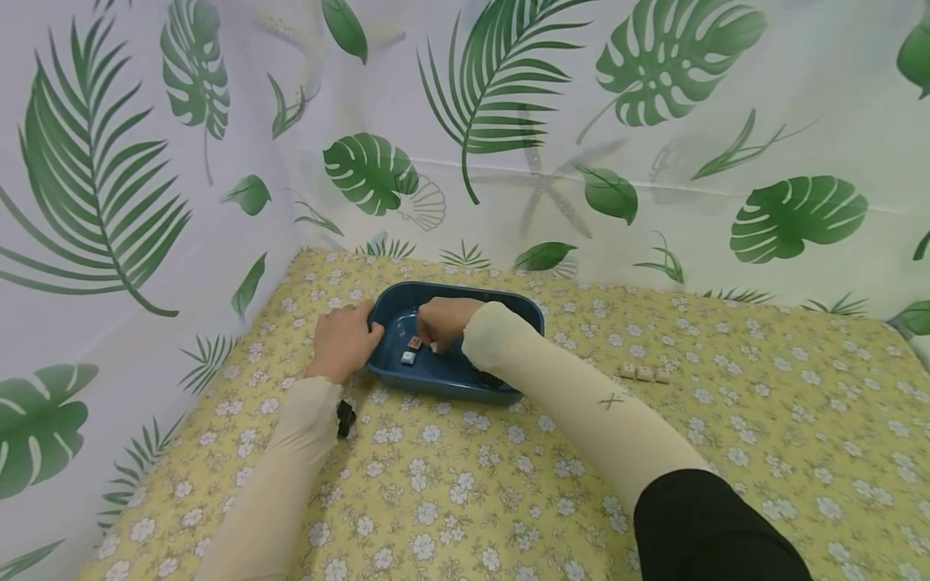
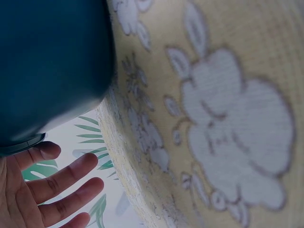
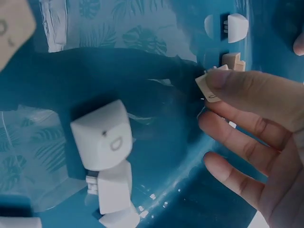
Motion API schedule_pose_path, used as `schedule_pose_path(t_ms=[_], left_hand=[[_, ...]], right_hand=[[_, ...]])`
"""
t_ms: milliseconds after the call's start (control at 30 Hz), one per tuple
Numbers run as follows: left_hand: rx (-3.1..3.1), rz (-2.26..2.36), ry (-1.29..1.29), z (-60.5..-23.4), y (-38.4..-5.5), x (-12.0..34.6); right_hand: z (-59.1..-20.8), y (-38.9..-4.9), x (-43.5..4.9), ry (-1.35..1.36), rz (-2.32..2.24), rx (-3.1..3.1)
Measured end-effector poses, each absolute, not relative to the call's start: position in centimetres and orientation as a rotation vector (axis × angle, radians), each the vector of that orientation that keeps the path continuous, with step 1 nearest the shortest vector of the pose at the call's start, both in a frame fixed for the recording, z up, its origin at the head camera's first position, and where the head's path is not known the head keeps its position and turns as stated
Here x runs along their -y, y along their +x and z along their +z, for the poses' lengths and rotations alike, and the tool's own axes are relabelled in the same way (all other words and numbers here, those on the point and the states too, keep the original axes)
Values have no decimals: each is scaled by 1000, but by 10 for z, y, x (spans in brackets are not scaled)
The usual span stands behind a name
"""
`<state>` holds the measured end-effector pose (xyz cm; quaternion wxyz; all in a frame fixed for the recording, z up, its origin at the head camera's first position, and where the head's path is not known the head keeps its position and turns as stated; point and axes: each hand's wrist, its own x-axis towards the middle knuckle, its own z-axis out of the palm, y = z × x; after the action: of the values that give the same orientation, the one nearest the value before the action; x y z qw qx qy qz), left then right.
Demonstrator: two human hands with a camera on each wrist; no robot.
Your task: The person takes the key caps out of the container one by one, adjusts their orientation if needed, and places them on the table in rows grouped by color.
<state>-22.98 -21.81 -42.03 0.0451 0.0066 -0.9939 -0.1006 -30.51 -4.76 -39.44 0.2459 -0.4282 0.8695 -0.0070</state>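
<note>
A dark blue plastic basin (image 1: 436, 386) with small keycaps in it stands on the cloth. My right hand (image 1: 445, 319) reaches into it and pinches a cream keycap (image 3: 209, 88) between thumb and forefinger, its other fingers loosely bent. Close to those fingertips lie a white keycap (image 3: 237, 28) and a brown keycap (image 3: 232, 61). More white keycaps (image 3: 102, 135) rest on the basin floor in the right wrist view. My left hand (image 1: 343, 340) holds the basin's left end, thumb over the rim; in the left wrist view several fingers (image 2: 66, 178) extend outside the wall.
A short row of cream keycaps (image 1: 644, 373) sits on the yellow floral tablecloth (image 1: 450, 484), right of the basin. Behind and to the left hangs a leaf-printed curtain (image 1: 508, 210). My right forearm crosses the basin's right part and hides some of the inside.
</note>
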Motion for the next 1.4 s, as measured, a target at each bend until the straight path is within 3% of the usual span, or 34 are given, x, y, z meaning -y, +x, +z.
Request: schedule_pose_path(t_ms=[667,1000,1400], left_hand=[[3028,-291,12,-422,-230,218],[3023,-281,9,-423,-230,217],[3026,-280,19,-424,-229,216]], right_hand=[[-349,-293,13,-1415,-87,-2419],[-322,-266,-19,-1514,-96,-2494],[-317,-238,-51,-1560,-134,-2615]])
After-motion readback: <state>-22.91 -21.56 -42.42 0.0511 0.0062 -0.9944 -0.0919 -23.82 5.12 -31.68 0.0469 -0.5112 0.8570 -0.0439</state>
